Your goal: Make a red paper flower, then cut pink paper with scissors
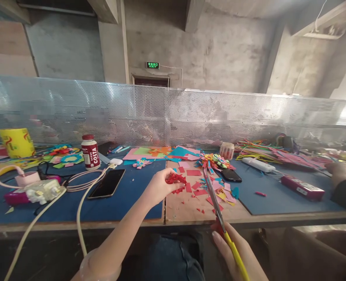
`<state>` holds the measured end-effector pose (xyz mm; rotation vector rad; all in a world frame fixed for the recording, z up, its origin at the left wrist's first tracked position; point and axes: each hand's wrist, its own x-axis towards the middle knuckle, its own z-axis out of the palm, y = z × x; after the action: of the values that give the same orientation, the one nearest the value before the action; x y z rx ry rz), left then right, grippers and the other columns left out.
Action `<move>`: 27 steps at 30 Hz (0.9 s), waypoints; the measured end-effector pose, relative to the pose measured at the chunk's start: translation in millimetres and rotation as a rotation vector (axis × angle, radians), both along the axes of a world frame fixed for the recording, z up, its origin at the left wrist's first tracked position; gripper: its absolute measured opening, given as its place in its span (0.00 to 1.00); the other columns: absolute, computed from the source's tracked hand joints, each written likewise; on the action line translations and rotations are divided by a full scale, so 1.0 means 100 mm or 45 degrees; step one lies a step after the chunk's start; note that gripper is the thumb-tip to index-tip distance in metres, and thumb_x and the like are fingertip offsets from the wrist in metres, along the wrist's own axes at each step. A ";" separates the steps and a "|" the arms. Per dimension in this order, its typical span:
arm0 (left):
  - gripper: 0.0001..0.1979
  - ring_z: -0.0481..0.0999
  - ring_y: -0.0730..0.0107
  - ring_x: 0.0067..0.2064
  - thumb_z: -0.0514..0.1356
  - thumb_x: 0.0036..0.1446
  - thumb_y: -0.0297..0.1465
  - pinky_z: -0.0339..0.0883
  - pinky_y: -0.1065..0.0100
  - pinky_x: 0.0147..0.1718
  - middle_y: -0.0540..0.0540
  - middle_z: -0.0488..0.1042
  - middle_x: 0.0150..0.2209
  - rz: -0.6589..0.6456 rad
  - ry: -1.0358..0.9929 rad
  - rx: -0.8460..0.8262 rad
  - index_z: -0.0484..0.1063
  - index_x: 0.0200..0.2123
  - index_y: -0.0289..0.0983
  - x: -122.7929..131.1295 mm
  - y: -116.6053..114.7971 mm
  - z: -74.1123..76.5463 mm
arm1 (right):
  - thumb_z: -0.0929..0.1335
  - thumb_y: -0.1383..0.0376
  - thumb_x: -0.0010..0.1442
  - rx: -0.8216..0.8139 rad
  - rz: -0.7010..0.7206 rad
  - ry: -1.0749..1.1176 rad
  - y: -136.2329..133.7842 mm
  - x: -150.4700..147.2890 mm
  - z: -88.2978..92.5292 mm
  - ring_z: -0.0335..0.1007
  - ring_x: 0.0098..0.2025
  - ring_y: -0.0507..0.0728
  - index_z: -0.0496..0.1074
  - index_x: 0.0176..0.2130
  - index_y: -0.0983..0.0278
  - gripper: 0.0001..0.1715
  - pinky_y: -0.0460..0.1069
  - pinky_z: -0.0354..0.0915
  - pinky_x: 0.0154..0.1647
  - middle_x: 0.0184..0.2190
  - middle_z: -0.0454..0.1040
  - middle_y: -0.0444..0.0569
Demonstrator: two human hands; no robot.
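Note:
My left hand (158, 189) is above the table, its fingers closed around a bunch of cut red paper (176, 182). Low at the table's front edge, my right hand (245, 248) grips long scissors (234, 253) by their yellow handle. The metal blades point away from me, over the paper scraps, and look nearly together. Red paper pieces (193, 172) and small offcuts lie scattered on the bare wooden strip below the blades. Past the tips sits a pile of multicoloured paper flowers (212, 162). The palm side of my left hand is hidden.
A black phone (107, 183), pale cables (81, 203) and a Costa bottle (90, 153) stand to the left. Coloured paper sheets (149, 153) lie at the back, before a perforated metal screen (149, 113). On the right are another phone (231, 175), a power strip (302, 188) and another person's arm (341, 175).

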<state>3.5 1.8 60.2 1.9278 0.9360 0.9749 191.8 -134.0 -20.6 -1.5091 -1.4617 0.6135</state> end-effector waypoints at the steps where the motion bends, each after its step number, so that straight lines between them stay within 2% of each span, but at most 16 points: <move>1: 0.13 0.74 0.65 0.35 0.63 0.47 0.39 0.64 0.66 0.35 0.46 0.76 0.33 -0.023 -0.013 -0.017 0.70 0.33 0.36 0.00 -0.02 0.00 | 0.61 0.48 0.56 -0.058 0.003 0.013 -0.01 0.01 0.03 0.70 0.32 0.57 0.67 0.33 0.65 0.23 0.46 0.65 0.33 0.29 0.73 0.49; 3: 0.13 0.74 0.64 0.37 0.63 0.47 0.37 0.64 0.65 0.37 0.45 0.76 0.35 -0.063 -0.036 -0.047 0.72 0.34 0.36 0.00 -0.06 0.00 | 0.60 0.46 0.56 -0.087 0.016 0.022 -0.02 0.01 0.06 0.68 0.29 0.56 0.66 0.29 0.64 0.24 0.45 0.64 0.30 0.25 0.72 0.48; 6: 0.13 0.75 0.65 0.38 0.63 0.47 0.36 0.65 0.65 0.38 0.45 0.77 0.35 -0.098 -0.089 -0.134 0.74 0.36 0.36 0.00 -0.11 0.01 | 0.61 0.46 0.56 -0.060 0.062 0.025 -0.01 0.02 0.04 0.67 0.29 0.56 0.66 0.28 0.64 0.24 0.44 0.63 0.30 0.25 0.71 0.47; 11: 0.13 0.75 0.67 0.33 0.65 0.46 0.37 0.65 0.68 0.33 0.45 0.77 0.32 -0.108 -0.164 -0.254 0.74 0.33 0.36 0.03 -0.19 0.03 | 0.61 0.47 0.56 -0.051 0.034 0.061 0.01 -0.02 0.00 0.66 0.28 0.55 0.66 0.28 0.64 0.24 0.44 0.63 0.29 0.24 0.70 0.46; 17: 0.10 0.71 0.71 0.29 0.65 0.46 0.37 0.62 0.70 0.29 0.50 0.74 0.26 -0.114 -0.154 -0.178 0.73 0.29 0.36 0.05 -0.24 0.02 | 0.59 0.46 0.57 -0.102 0.037 0.029 -0.03 -0.03 0.00 0.64 0.27 0.54 0.65 0.29 0.65 0.25 0.45 0.62 0.30 0.24 0.69 0.46; 22: 0.09 0.71 0.71 0.28 0.63 0.48 0.37 0.61 0.70 0.28 0.49 0.73 0.26 -0.149 -0.087 -0.161 0.73 0.29 0.36 0.04 -0.23 0.00 | 0.59 0.45 0.56 -0.108 0.080 0.015 -0.06 -0.01 0.02 0.65 0.30 0.55 0.65 0.31 0.65 0.26 0.44 0.63 0.30 0.26 0.69 0.47; 27: 0.10 0.71 0.70 0.29 0.63 0.47 0.37 0.62 0.70 0.28 0.49 0.72 0.26 -0.098 -0.079 -0.180 0.71 0.29 0.36 0.05 -0.21 -0.02 | 0.60 0.46 0.56 -0.087 0.064 0.025 -0.06 -0.05 0.07 0.66 0.29 0.55 0.67 0.31 0.64 0.25 0.44 0.63 0.30 0.26 0.69 0.47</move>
<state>8.8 -18.7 58.0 1.7917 0.8657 0.8952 186.7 -140.1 -13.7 -1.5181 -1.4811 0.7128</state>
